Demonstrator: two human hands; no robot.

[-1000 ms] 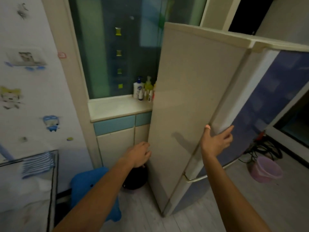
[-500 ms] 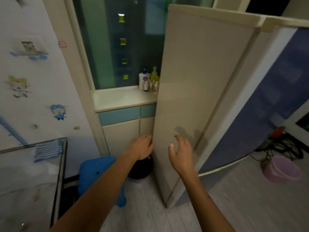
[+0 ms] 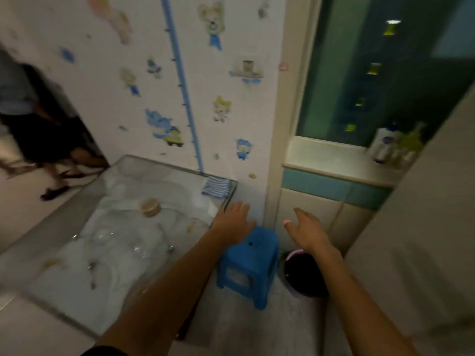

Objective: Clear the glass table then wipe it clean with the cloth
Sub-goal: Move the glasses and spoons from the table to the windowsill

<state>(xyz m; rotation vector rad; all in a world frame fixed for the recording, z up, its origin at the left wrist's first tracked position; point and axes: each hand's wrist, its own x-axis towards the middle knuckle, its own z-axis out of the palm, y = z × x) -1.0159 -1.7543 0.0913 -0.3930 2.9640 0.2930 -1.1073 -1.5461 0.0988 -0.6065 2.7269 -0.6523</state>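
The glass table (image 3: 77, 312) fills the lower left, its top see-through over white material. A blue-and-white striped cloth (image 3: 215, 186) lies folded at its far right corner. A small round tan lid-like object (image 3: 151, 207) sits near the table's middle, and small crumbs and clear round pieces are scattered on the glass. My left hand (image 3: 232, 222) hovers open over the table's right edge, a little short of the cloth. My right hand (image 3: 307, 231) hangs open in the air to the right, above the floor, holding nothing.
A blue plastic stool (image 3: 248, 265) stands beside the table, with a dark bin (image 3: 304, 274) to its right. The pale fridge side (image 3: 421, 240) fills the right. Bottles (image 3: 385, 145) stand on the window ledge. Another person (image 3: 38, 119) is at far left.
The view has swung left from the fridge to the glass table. My right hand has left the fridge door, and both hands now reach out open toward the table's right side.
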